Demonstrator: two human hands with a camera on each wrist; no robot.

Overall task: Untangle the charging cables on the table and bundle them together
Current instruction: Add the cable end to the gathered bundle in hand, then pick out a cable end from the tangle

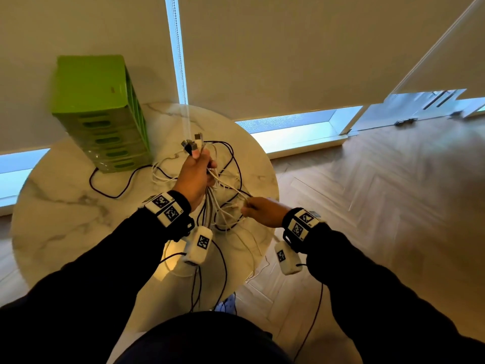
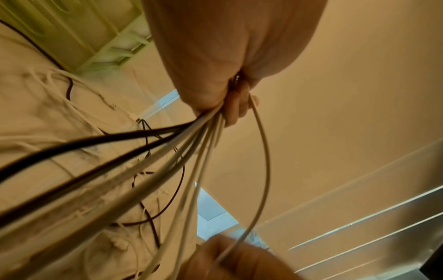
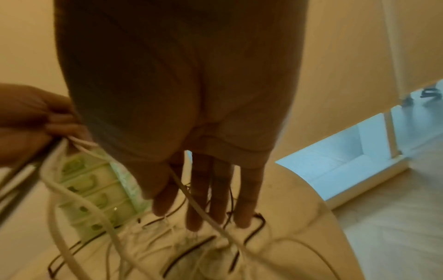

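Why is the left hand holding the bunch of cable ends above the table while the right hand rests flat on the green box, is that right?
Not quite. The right hand isn't on the green box; the head view shows it pulling one white cable away from the bunch gripped by the left hand.

Two hands: left hand [image 1: 195,177], right hand [image 1: 263,212]. One green drawer tower [image 1: 105,119] beyond the left grip. Cables [image 1: 223,185] below it, black and white, too tangled to count.

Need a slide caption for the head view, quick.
Left hand grips gathered cable ends above the marble table; right hand pulls one white cable.
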